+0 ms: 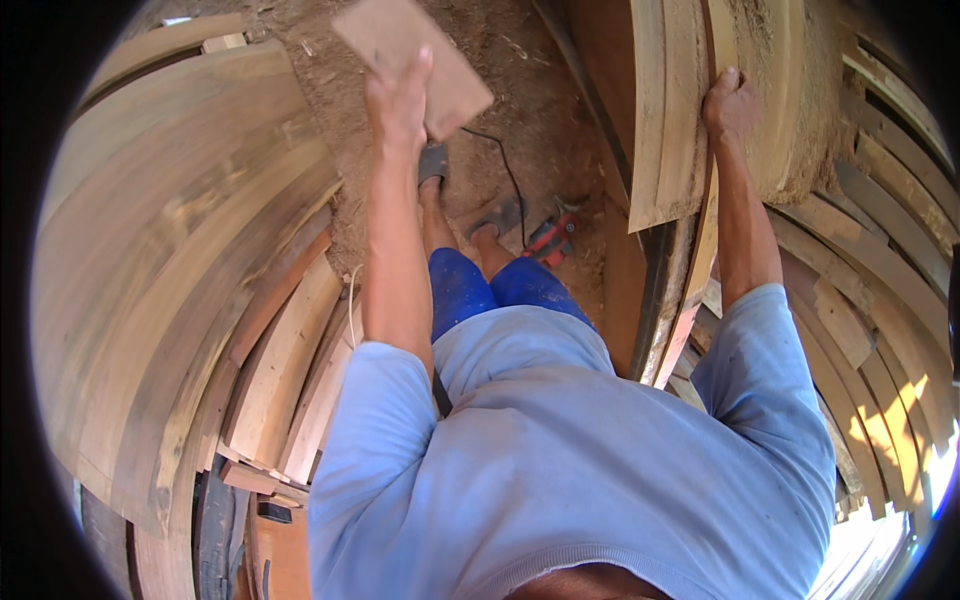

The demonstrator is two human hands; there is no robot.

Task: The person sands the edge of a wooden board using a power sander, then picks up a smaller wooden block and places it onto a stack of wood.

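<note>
My left hand (400, 105) is raised in front of me, closed on a flat brown rectangular board (420, 55). The thumb lies on its face, and the other fingers are hidden behind it. Over at the right, my right hand (733, 103) grips the edge of a wooden plank (720, 45) among boards on the bench. Sawdust covers much of the wood beside it. A wide, thin wooden panel (668, 120) lies just left of that hand.
Large wooden boards (180, 180) are stacked on my left. More planks (850, 270) pile up on my right. A red and black power tool (552, 238) rests on the dirt floor (480, 60) near my foot, with a black cord (513, 180) running forward.
</note>
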